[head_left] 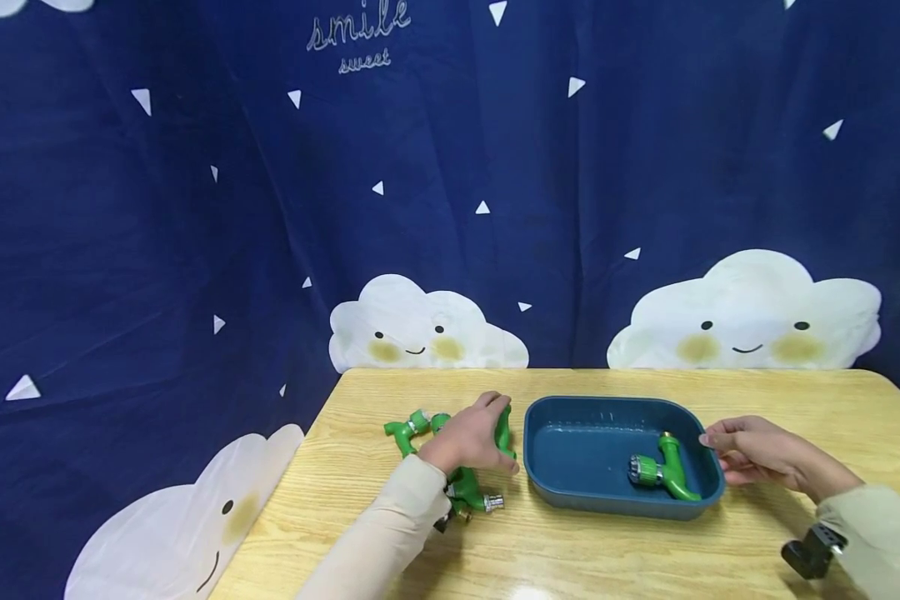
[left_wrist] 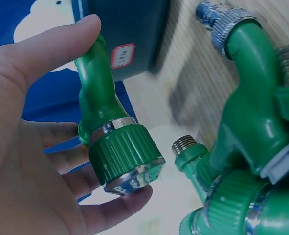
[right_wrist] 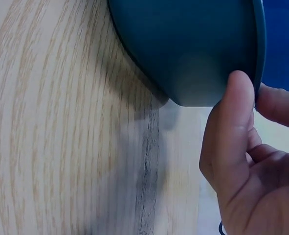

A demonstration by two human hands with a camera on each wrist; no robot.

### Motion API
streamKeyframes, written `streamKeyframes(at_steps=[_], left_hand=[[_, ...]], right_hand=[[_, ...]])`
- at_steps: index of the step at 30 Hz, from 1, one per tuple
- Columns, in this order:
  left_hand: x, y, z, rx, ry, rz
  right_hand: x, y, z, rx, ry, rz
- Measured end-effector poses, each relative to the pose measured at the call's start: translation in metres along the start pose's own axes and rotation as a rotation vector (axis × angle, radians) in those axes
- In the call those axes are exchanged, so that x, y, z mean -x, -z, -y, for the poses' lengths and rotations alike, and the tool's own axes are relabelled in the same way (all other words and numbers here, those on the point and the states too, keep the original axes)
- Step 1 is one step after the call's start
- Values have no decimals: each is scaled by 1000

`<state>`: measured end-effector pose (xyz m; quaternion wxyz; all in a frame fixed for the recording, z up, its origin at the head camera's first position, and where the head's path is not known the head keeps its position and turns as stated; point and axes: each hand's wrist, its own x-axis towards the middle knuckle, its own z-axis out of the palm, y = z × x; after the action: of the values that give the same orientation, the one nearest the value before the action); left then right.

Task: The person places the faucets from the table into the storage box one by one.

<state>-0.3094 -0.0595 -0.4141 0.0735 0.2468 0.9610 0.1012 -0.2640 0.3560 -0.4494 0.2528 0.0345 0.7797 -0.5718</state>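
My left hand (head_left: 468, 437) holds a green plastic tap (left_wrist: 100, 83) above the table, just left of the blue basin (head_left: 607, 503). In the left wrist view the thumb lies at the tap's narrow end and the fingers curve behind its ribbed green knob with a silvery cap. My right hand (head_left: 768, 454) pinches the basin's right rim between thumb and fingers. Inside the basin, toward its right end, lies another green tap (head_left: 672, 468) with a brass-coloured end. Under and beside the left hand is a heap of green taps (left_wrist: 247, 98), partly hidden by that hand and sleeve in the head view.
One more green tap (head_left: 405, 432) lies at the heap's far left side. Everything stands on a light wooden table (head_left: 570, 558). A dark blue curtain (head_left: 450, 167) with white clouds and triangles hangs behind the table's back edge.
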Motion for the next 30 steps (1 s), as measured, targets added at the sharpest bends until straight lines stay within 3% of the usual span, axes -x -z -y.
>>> streamKeyframes(at_steps=[10, 30], left_hand=[[4, 11, -3, -24, -21, -51], [14, 22, -17, -71, -8, -76]], right_hand=[[-2, 1, 0, 6, -7, -13], [-3, 2, -3, -21, 29, 35]])
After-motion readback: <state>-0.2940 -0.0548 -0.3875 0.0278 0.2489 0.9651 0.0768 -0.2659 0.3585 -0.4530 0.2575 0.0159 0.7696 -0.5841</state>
